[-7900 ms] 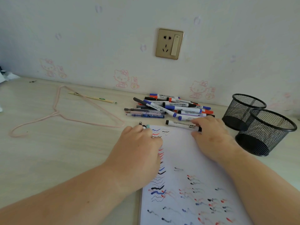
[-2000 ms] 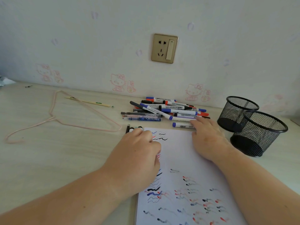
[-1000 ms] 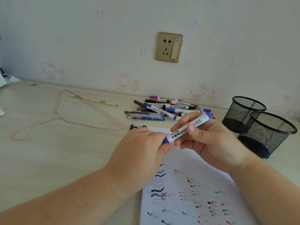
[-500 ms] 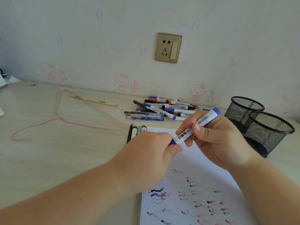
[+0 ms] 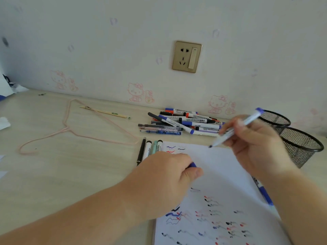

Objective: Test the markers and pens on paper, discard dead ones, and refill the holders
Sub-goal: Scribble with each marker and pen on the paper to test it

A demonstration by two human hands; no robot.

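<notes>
- Right now your right hand (image 5: 254,144) grips an uncapped marker (image 5: 235,128), blurred, its tip just above the top edge of the paper (image 5: 221,174).
- Your left hand (image 5: 166,181) is curled round the blue cap (image 5: 192,164) and rests on the paper, covering some test squiggles.
- Four pens (image 5: 150,149) lie side by side just left of the paper.
- Behind it, a pile (image 5: 180,122) of markers sits near the wall.
- Two mesh holders (image 5: 299,140) stand at the right, partly hidden by your right hand.
- Another blue marker (image 5: 264,193) lies along the paper's right edge.
- A pink hanger (image 5: 74,131) and a pencil (image 5: 106,112) lie well off to the left on the worktop (image 5: 70,174).
</notes>
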